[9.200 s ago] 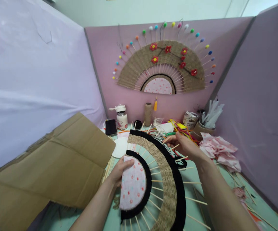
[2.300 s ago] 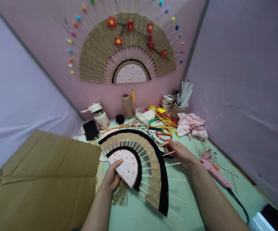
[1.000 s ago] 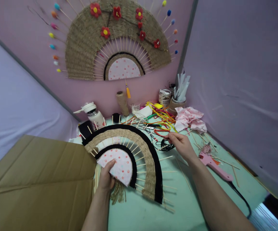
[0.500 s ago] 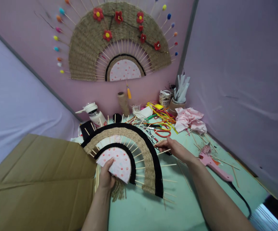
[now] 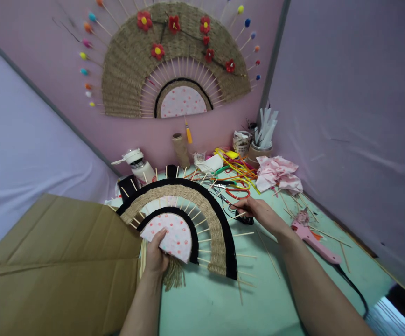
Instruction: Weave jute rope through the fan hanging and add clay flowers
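Observation:
My left hand (image 5: 157, 254) grips a half-round woven fan (image 5: 216, 228) by its white, pink-dotted centre, the thumb lying on top. The fan has black bands, a tan woven ring and thin sticks poking out all round. Below the hand hangs a tan tassel (image 5: 174, 275). Just beyond the fan's right rim, my right hand (image 5: 258, 214) is closed in a pinch, its fingertips at the end of a slim pen-like tool (image 5: 225, 199). Whether they grasp it is unclear. A dark bundle of cord (image 5: 243, 218) lies under that hand.
Scissors with orange handles (image 5: 239, 192), coloured strips (image 5: 244, 170) and pink crumpled cloth (image 5: 277, 173) lie behind. A pink glue gun (image 5: 316, 242) and loose sticks are on the right. Cardboard (image 5: 59, 261) covers the left; a larger flowered fan (image 5: 125, 79) hangs on the wall.
My right hand has shifted slightly right, its fingers now drawn together by the pen-like tool. The fan, still in my left hand, has tilted slightly.

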### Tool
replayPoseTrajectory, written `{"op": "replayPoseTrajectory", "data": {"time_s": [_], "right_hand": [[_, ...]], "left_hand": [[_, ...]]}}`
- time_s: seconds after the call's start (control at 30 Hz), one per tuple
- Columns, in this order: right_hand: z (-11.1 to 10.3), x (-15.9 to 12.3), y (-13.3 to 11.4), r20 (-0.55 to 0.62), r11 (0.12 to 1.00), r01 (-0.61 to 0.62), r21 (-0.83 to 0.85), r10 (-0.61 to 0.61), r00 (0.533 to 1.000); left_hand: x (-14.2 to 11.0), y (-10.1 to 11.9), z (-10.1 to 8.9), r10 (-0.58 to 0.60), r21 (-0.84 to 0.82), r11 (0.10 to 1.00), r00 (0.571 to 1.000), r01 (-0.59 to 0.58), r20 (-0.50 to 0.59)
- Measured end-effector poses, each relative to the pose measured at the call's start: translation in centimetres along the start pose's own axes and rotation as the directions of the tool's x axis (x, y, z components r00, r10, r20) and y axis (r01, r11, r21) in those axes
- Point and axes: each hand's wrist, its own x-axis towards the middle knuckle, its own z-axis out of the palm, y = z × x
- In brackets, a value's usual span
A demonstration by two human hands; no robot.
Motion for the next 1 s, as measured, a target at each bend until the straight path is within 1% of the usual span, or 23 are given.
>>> {"op": "replayPoseTrajectory", "data": {"time_s": [0.07,0.13,0.23,0.3,0.4,0.57,0.67,0.73,0.87,0.93,1.0], "right_hand": [[-0.2,-0.2,-0.3,-0.045,0.997,0.036,-0.063,-0.039,0.998],[-0.4,-0.4,-0.7,-0.075,0.984,0.101,-0.148,-0.113,0.991],[-0.4,-0.9,-1.1,-0.094,0.941,0.195,-0.278,-0.228,0.969],[-0.3,-1.4,-1.3,-0.092,0.912,0.232,-0.34,-0.277,0.956],[-0.1,-2.1,-1.4,-0.102,0.878,0.247,-0.41,-0.313,0.944],[0.0,-3.4,-1.3,-0.199,0.851,0.252,-0.461,-0.375,0.905],[-0.1,-3.8,-0.8,-0.231,0.855,0.259,-0.449,-0.391,0.891],[-0.1,-3.9,-0.4,-0.263,0.884,0.238,-0.402,-0.361,0.895],[-0.3,-3.5,0.4,-0.35,0.966,0.155,-0.205,-0.22,0.911],[-0.4,-3.1,0.7,-0.36,0.987,0.127,-0.101,-0.155,0.92],[-0.6,-2.8,1.2,-0.357,0.995,0.096,0.018,-0.083,0.931]], "left_hand": [[0.0,-0.1,0.0,-0.001,-0.003,1.0,1.0,0.001,0.016],[0.0,-0.1,0.1,-0.003,-0.01,1.0,1.0,0.003,0.018],[0.0,-0.1,0.2,-0.01,-0.015,1.0,1.0,0.01,0.001],[0.2,-0.1,0.3,-0.015,-0.013,1.0,1.0,0.015,-0.008],[0.4,-0.2,0.4,-0.031,-0.006,0.999,1.0,0.031,0.003],[0.6,-0.6,0.7,-0.034,0.009,0.999,0.999,0.034,0.009],[0.5,-0.6,1.3,-0.035,-0.002,0.999,0.999,0.035,0.014],[0.4,-0.6,1.8,-0.04,-0.01,0.999,0.999,0.04,0.012],[0.3,-0.6,2.7,-0.02,-0.016,1.0,1.0,0.02,-0.003],[0.3,-0.6,3.0,-0.012,-0.026,1.0,1.0,0.012,-0.001],[0.2,-0.8,3.2,-0.041,-0.028,0.999,0.999,0.041,0.004]]}}
